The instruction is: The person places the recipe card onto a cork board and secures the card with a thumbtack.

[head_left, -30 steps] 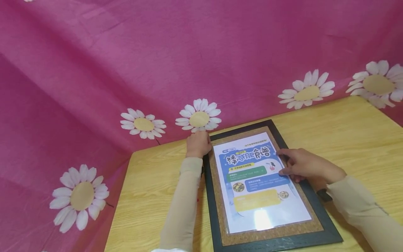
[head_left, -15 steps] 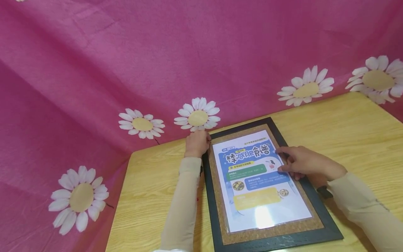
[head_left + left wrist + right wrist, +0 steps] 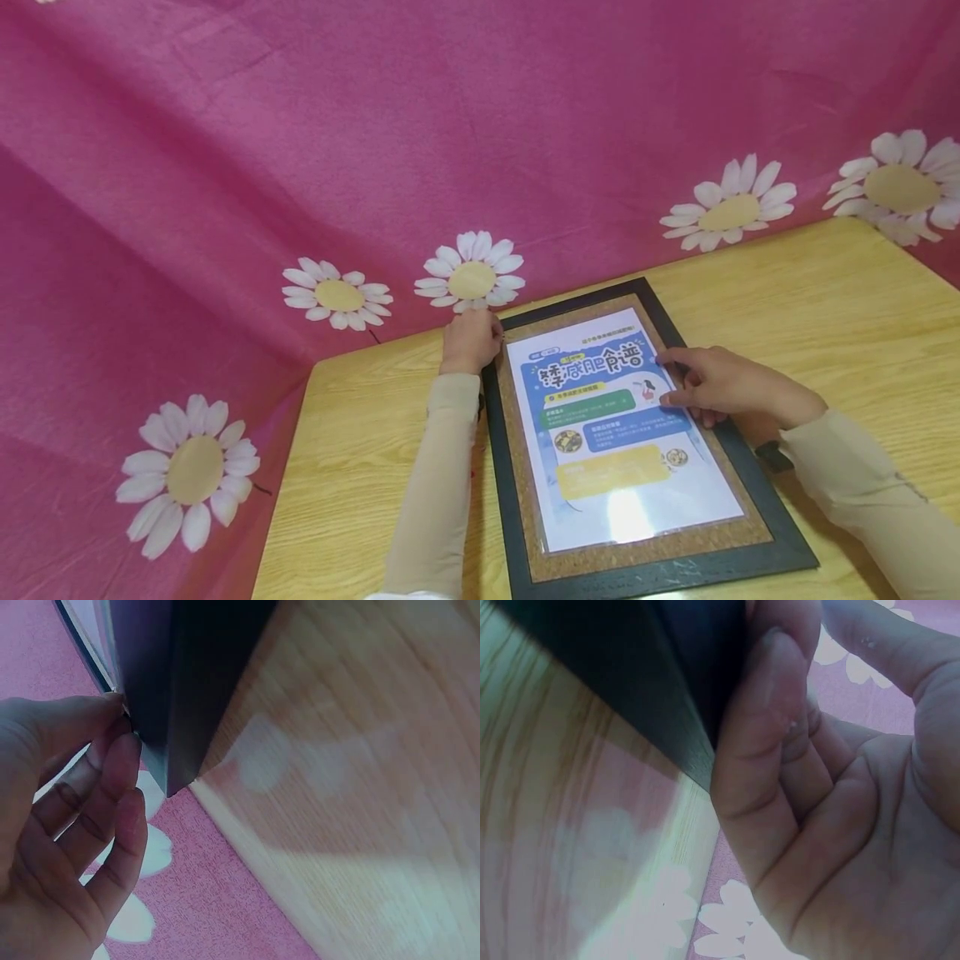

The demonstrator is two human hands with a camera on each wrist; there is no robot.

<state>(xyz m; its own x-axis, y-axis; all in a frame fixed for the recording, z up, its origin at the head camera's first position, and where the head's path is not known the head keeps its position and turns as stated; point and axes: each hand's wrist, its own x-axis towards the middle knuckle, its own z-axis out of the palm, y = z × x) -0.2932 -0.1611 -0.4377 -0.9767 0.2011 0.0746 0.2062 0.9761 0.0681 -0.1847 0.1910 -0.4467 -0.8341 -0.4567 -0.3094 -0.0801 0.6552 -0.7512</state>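
Observation:
A dark-framed cork board [image 3: 600, 562] lies on the table with a printed sheet [image 3: 712, 500] on its cork. The sheet has a blue top and coloured text blocks, and looks glossy. My left hand [image 3: 471, 343] is at the board's upper left corner. Its thumb and index fingertip [image 3: 112, 701] pinch together beside the dark frame [image 3: 169, 712], on something small and thin, mostly hidden; I cannot tell its kind. My right hand [image 3: 727, 387] reaches over the right side of the frame, thumb and index resting on the sheet's right edge. In the right wrist view, other fingers [image 3: 761, 727] bend against the frame.
The yellow wood-grain table [image 3: 360, 467] ends at a pink cloth [image 3: 487, 150] printed with white daisies, hanging behind and to the left. The board's top edge lies close to that cloth. Bright glare [image 3: 628, 517] shows on the lower sheet.
The view shifts very slightly. Both hands stay at the same places on the board, with hardly any finger movement visible.

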